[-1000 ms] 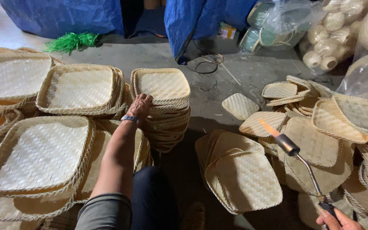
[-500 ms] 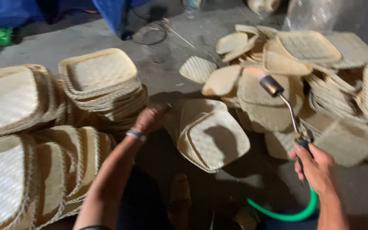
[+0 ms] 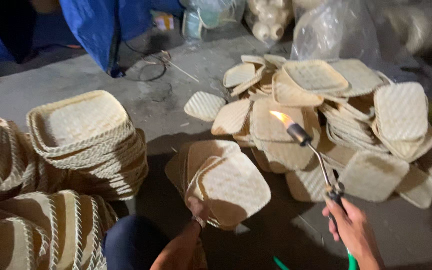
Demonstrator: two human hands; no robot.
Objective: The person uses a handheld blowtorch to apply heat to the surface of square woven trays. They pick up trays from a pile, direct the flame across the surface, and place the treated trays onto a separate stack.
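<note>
A: On the concrete floor (image 3: 176,105) in front of your knees, what has your left hand (image 3: 196,207) got?

B: Your left hand is at the near edge of a small fan of woven bamboo trays (image 3: 226,182) that stand tilted on edge, undersides facing you. Your fingers curl over the lower rim of the front tray, so the hand is closed on it. A bracelet (image 3: 198,221) sits at your wrist.

A: And your right hand (image 3: 351,227)?

B: It is wrapped around the grip of a gas torch (image 3: 316,155), fingers closed, low at the right of the view. The thin metal wand runs up and to the left from your fist. A green hose (image 3: 351,260) trails down from the grip.

A: Is the torch lit?

B: Yes. A short orange flame (image 3: 280,118) burns at the nozzle, pointing up-left, above the loose heap of trays (image 3: 336,100) and just beyond the fan you hold. I cannot tell whether the flame touches any tray.

A: What lies around you?

B: On your left, a neat stack of rimmed trays (image 3: 83,137) stands upright, with more stacks (image 3: 36,225) nearer you, at the bottom left. One single tray (image 3: 203,105) lies alone on the floor between the stack and the heap. Behind are a blue tarpaulin (image 3: 106,22) and clear plastic bags (image 3: 336,30).
</note>
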